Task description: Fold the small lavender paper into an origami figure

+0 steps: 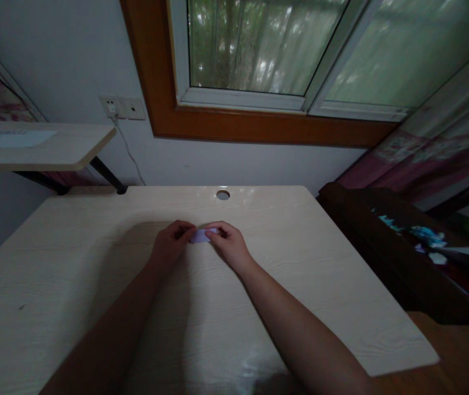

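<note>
A small pale purple piece of paper (199,236) is stretched between my two hands over the middle of the light wood desk (284,263). My left hand (171,241) pinches its left end between thumb and fingers. At the right end, my right hand (230,243) holds it in the same way, thumb in front. The fingers hide both ends of the paper. Whether it touches the desk top I cannot tell.
A round cable hole (223,195) lies near the desk's back edge. A raised shelf (65,151) with a white sheet (14,138) stands back left. A cord hangs from the wall socket (113,107). A dark wooden piece of furniture (366,247) with assorted items stands right.
</note>
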### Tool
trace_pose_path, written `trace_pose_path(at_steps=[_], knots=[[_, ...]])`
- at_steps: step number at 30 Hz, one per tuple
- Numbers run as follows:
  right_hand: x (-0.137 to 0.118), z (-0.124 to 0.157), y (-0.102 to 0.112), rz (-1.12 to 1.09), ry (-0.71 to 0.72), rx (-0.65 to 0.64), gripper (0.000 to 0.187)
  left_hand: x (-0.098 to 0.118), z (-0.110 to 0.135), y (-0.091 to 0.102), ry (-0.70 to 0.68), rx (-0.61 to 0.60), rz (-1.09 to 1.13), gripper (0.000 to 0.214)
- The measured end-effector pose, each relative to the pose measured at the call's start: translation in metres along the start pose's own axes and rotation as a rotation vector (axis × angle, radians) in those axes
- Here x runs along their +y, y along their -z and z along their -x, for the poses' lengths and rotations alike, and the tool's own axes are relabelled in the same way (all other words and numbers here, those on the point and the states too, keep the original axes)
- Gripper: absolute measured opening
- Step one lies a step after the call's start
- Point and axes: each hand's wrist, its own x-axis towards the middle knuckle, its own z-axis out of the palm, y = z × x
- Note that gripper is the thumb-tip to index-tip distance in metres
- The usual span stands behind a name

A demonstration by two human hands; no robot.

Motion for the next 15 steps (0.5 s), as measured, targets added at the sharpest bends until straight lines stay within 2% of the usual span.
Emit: trace_pose_path(at_steps=[7, 15], knots=[[0.0011, -0.0015, -0.0011, -0.1, -0.04, 0.038, 0.019, 0.003, 0.0021, 0.0005, -0.004, -0.038, 0.079, 0.023], [0.0007, -0.0006, -0.0011, -0.082, -0.039, 0.038, 0.019, -0.0016, 0.001, 0.0004, -0.009, -0.047, 0.08, 0.024]])
